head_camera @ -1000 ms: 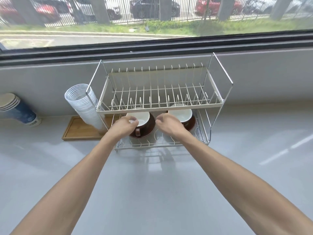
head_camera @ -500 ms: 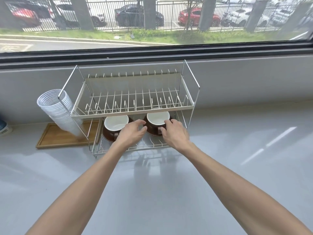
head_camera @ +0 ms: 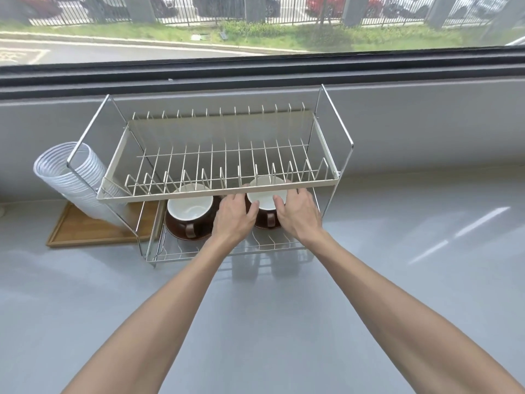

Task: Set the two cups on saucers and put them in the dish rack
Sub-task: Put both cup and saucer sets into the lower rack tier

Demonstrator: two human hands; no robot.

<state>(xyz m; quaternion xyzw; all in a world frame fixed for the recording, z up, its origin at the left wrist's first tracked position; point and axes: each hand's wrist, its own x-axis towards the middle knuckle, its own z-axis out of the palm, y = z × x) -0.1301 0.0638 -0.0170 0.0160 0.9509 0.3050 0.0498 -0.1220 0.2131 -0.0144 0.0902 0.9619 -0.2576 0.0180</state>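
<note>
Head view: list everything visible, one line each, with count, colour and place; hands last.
dish rack: one, cream and chrome wire, two tiers, on the counter under the window
cups: two, white inside and brown outside, on the lower tier
saucers: two, brown, one under each cup
plastic cups: one stack, clear, lying tilted left of the rack
wooden tray: one, light brown, under the stack
counter: one, pale grey
left hand: one, on the right-side cup
right hand: one, on the same cup's other side

Head camera looks forward and down at the dish rack (head_camera: 218, 191) nearby
</note>
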